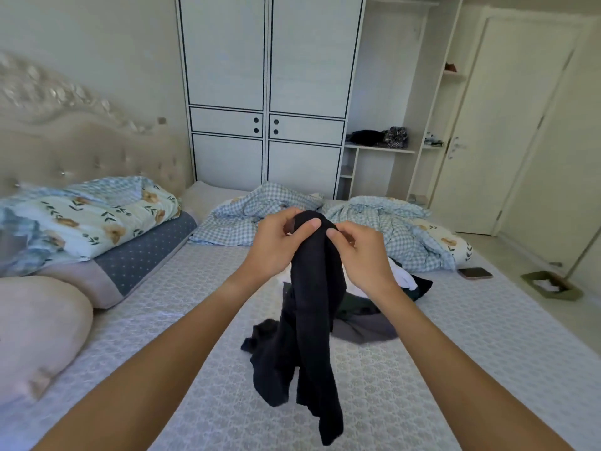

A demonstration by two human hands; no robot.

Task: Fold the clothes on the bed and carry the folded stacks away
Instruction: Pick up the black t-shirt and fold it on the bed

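A black garment point(312, 314) hangs in front of me over the bed point(162, 320), its lower end trailing down toward the sheet. My left hand point(276, 242) pinches its top edge from the left, and my right hand point(361, 258) pinches the same edge from the right, close together. Behind the garment lies a small pile of clothes point(374, 307) in dark green, grey, black and white, partly hidden by the hanging cloth and my right wrist.
A crumpled checked duvet point(374, 222) lies across the far side of the bed. Pillows point(97, 229) and a pink cushion point(35, 333) sit at the left. A phone point(474, 273) lies near the right edge. A white wardrobe point(266, 92), open shelves point(380, 148) and a door point(507, 125) stand beyond.
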